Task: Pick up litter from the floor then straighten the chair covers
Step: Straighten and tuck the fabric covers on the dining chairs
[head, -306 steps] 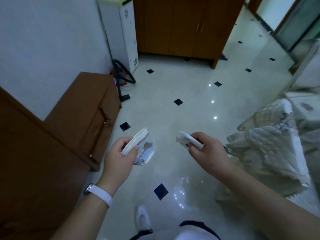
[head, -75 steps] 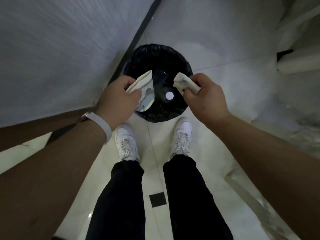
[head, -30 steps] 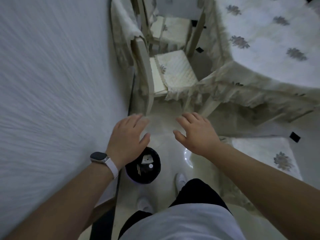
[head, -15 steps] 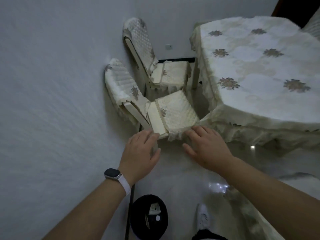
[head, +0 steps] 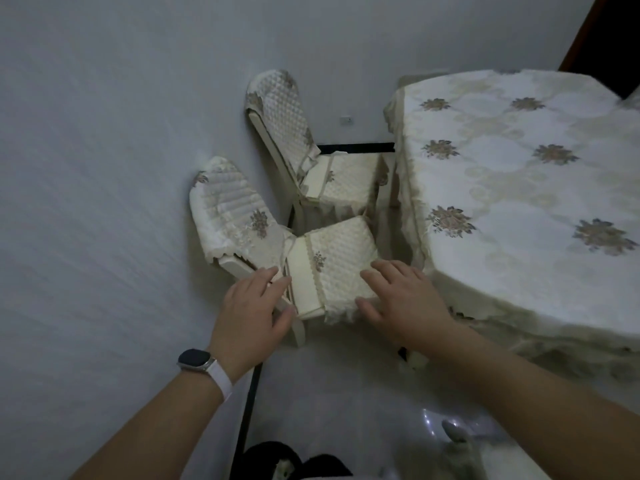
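Note:
Two chairs with cream quilted covers stand against the wall. The near chair's seat cover [head: 337,263] sits shifted to the right, leaving a bare strip of seat at its left, and its back cover [head: 230,213] looks rumpled at the lower edge. My left hand [head: 254,306] reaches with straight fingers to the seat's left front corner. My right hand [head: 398,294] is spread flat over the seat cover's front right corner. Neither hand holds anything. The far chair [head: 311,161] stands behind. The black bin [head: 277,462] with litter in it shows at the bottom edge.
A table with a floral cream tablecloth [head: 519,188] fills the right side, close to both chairs. The white wall [head: 104,168] runs along the left. A shoe [head: 455,434] is on the glossy floor at lower right.
Both pieces of litter went from my hands into the bin. I then turned to the chairs, and my empty hands have moved forward onto the near chair's seat.

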